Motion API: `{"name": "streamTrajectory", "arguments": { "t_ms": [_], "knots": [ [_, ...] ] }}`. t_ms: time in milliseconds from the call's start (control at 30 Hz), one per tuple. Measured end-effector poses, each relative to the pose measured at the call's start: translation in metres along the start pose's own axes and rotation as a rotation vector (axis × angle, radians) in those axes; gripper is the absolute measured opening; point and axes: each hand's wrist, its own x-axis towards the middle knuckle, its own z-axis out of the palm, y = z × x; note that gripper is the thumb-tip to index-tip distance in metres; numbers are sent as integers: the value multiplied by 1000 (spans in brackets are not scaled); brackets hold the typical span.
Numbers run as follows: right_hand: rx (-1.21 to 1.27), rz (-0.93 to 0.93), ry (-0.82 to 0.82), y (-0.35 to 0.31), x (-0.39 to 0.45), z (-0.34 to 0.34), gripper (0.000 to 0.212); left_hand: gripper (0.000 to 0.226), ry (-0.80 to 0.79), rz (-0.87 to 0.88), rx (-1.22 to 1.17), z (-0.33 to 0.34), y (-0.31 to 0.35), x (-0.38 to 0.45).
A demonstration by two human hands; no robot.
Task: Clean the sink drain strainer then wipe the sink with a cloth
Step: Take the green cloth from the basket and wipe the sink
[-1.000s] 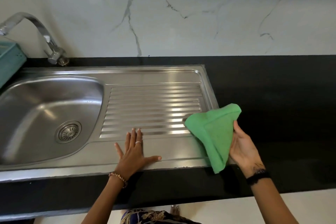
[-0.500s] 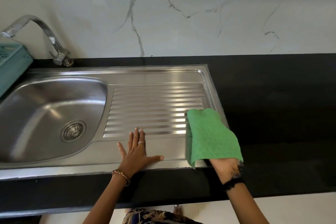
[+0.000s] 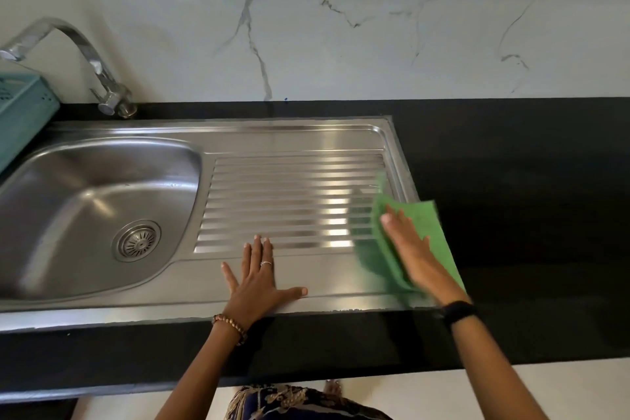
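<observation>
The right hand (image 3: 414, 254) now lies flat, fingers straight, pressing the green cloth (image 3: 424, 225) onto the right end of the sink's (image 3: 289, 136) ribbed drainboard, where half a second ago it held the cloth from below. The cloth's edge overlaps the black worktop (image 3: 511, 181). The left hand (image 3: 257, 280) stays spread flat on the front rim. The strainer (image 3: 138, 241) sits in the basin.

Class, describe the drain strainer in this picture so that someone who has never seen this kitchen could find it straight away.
Start at the steel sink set in the black counter; its left part is a deep basin below the curved tap. The drain strainer sits in the basin floor. It alone is a round disc with slots fanning out from its centre, unlike the straight ridges of the draining board to its right.
</observation>
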Motion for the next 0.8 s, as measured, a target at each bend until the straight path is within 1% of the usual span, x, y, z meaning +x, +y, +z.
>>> {"name": "streamTrajectory", "arguments": {
  "t_ms": [33,67,100,167,200,267,400,500,567,667,733,800],
  "knots": [
    [-183,109,-104,7,5,13,74,121,-1,-3,2,-1,1,-1],
    [-316,177,-111,24,12,27,73,121,-2,-7,5,-2,2,-1],
    [-424,201,-107,31,15,40,74,120,-4,-10,8,-2,3,-2],
    [-581,177,-29,45,19,59,79,120,-1,-13,7,-3,3,-2],
    [-613,161,11,50,20,64,81,120,-1,-14,3,-3,2,-2],
    [-652,149,63,57,31,63,84,120,0,-16,4,-2,1,-1],
    [-702,168,92,53,73,44,88,120,-2,-6,4,0,-1,1],
    [-689,198,103,53,88,39,83,120,11,5,-4,2,-4,2],
    [-655,193,120,55,79,44,79,122,15,8,-4,3,-5,3],
    [-609,230,124,53,49,58,85,125,23,8,3,3,-5,3],
    [-604,262,107,50,26,65,87,123,19,4,4,4,-6,4],
    [-596,273,63,49,6,67,82,122,20,6,5,5,-6,5]
  ]
}}
